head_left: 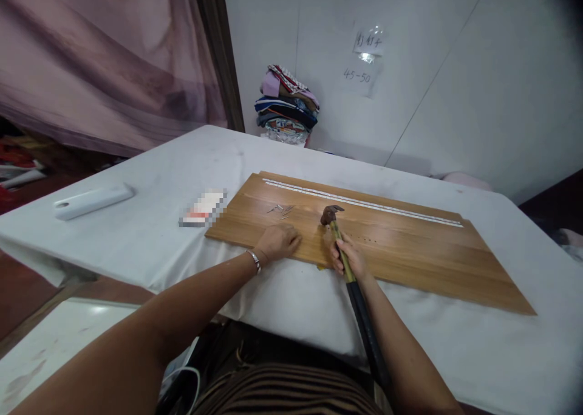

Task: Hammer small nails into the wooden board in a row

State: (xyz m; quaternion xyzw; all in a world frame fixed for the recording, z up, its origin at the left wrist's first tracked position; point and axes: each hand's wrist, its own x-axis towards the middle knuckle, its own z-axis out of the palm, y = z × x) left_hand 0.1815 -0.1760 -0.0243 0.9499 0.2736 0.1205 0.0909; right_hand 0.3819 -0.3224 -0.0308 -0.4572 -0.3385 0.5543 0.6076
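Observation:
My right hand is wrapped round the handle of a claw hammer, close below its rusty head. The hammer tilts over the front part of a brown wooden board, its long dark grip running back along my forearm. Fingers curled, my left hand rests on the board near its front edge; whatever they may hold is hidden. Just beyond that hand lies a small loose pile of nails. To the right of the hammer, a short row of small dark spots, perhaps nail heads, marks the wood.
White cloth covers the table under the board. Two pale measuring strips run along the board's far side. Left of it are a blurred-out flat object and a white elongated object. Folded clothes are stacked behind by the wall.

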